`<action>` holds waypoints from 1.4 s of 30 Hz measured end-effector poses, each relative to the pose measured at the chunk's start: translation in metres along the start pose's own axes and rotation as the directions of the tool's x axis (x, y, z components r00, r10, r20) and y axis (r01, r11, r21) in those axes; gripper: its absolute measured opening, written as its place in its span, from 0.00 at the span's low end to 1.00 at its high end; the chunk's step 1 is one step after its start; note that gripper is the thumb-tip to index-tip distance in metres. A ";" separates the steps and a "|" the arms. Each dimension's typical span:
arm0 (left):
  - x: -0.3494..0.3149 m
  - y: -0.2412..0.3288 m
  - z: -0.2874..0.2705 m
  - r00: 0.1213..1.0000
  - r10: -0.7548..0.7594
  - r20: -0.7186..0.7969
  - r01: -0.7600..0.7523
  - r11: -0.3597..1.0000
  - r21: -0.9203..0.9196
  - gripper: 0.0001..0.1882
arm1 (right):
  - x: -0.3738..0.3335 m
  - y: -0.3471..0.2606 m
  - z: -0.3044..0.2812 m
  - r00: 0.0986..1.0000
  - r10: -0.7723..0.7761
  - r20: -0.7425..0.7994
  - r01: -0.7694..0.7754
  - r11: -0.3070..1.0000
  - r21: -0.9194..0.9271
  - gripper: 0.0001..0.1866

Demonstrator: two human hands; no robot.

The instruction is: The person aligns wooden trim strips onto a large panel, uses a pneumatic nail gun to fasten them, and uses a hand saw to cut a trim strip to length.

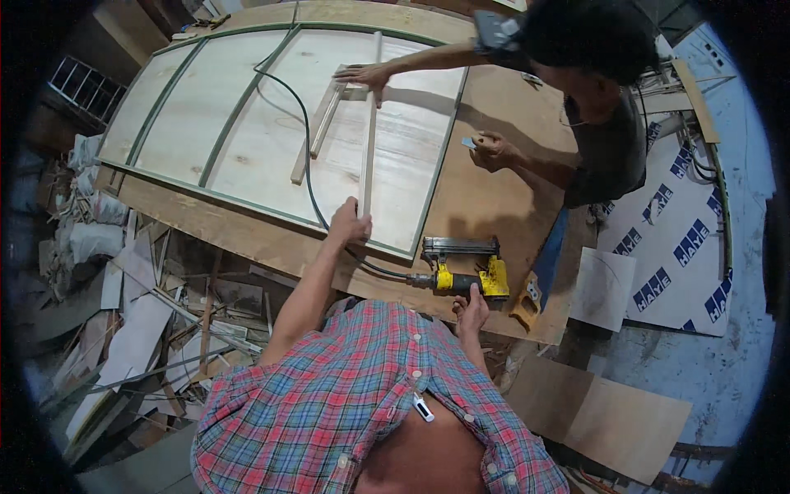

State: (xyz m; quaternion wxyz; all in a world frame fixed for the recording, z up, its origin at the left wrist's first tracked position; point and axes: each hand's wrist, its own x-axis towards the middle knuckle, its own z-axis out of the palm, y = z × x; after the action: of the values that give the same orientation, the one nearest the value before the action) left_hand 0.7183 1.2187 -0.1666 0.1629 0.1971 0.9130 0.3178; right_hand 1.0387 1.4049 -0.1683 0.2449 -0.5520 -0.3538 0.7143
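Note:
A long pale wooden strip [369, 148] lies across a green-edged framed panel [403, 148]. My left hand [351, 222] is closed around its near end. My right hand [471, 311] is at the table's near edge, thumb and forefinger apart, a fingertip against or very near a yellow and black nail gun [473, 276]. The nail gun lies on its side with a black air hose [311, 165] attached. A co-worker's hand [366, 78] presses on the strip's far part and on a short wooden piece [354, 95] beside it. Their other hand [492, 151] holds a small light-blue object.
A handsaw [531, 300] with a yellowish handle lies right of the nail gun. Two more wooden strips [317, 136] rest on the panel. The co-worker [601, 115] leans over the right side. Wood offcuts [148, 329] pile up on the left floor; sheets [601, 412] lie at lower right.

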 end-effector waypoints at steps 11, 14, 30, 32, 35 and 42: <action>0.001 0.003 -0.017 0.948 -0.041 0.316 0.232 0.767 -0.598 0.13 | 0.003 -0.007 -0.004 0.999 0.038 0.006 -0.038 0.999 -0.020 0.17; 0.006 0.006 -0.012 0.944 -0.032 0.330 0.237 0.760 -0.606 0.07 | 0.004 -0.005 -0.003 1.000 0.009 -0.006 -0.009 0.999 -0.049 0.17; -0.013 0.067 0.021 0.979 -0.095 0.183 0.196 0.704 -0.682 0.13 | -0.004 -0.014 -0.001 1.000 0.011 0.001 -0.011 1.000 -0.021 0.13; -0.026 0.070 0.019 0.966 -0.105 0.235 0.242 0.680 -0.692 0.13 | -0.005 -0.014 -0.001 1.000 -0.014 -0.027 0.011 0.995 -0.100 0.13; -0.043 0.077 0.020 0.975 -0.003 0.222 0.141 0.780 -0.610 0.16 | -0.001 -0.014 -0.002 0.989 -0.147 0.019 0.148 0.969 -0.198 0.14; -0.013 0.135 0.060 0.935 0.126 0.331 0.149 0.707 -0.691 0.18 | 0.010 -0.001 -0.012 1.000 -0.002 -0.001 0.002 0.999 -0.044 0.14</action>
State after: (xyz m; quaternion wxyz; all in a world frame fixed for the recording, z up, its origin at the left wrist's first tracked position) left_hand 0.7899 1.3411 -0.1220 0.3895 0.1676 0.6776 0.6009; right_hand 1.0470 1.4159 -0.1753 0.2335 -0.5572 -0.3702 0.7057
